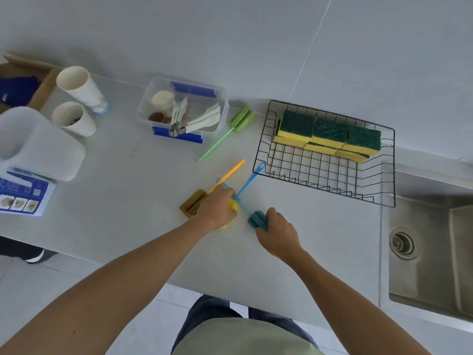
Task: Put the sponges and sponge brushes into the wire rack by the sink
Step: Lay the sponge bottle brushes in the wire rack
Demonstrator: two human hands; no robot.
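A black wire rack [302, 172] stands left of the sink and holds several yellow-and-green sponges [330, 134] along its far side. My left hand [217, 207] is closed over the yellow sponge brush [226, 175], whose orange handle points up and away. My right hand [277, 231] grips the foam head of a blue sponge brush [256, 220]; its handle reaches to the rack's near-left corner. Another blue handle partly shows under my left hand. A green sponge brush [242, 119] lies alone on the counter beside the rack.
A brown holder [190, 204] sits just left of my left hand. A clear plastic box [183, 108] of utensils, two paper cups [76, 98], a white bin [33, 142] and a leaflet [23, 196] lie to the left. The steel sink [430, 247] is at the right.
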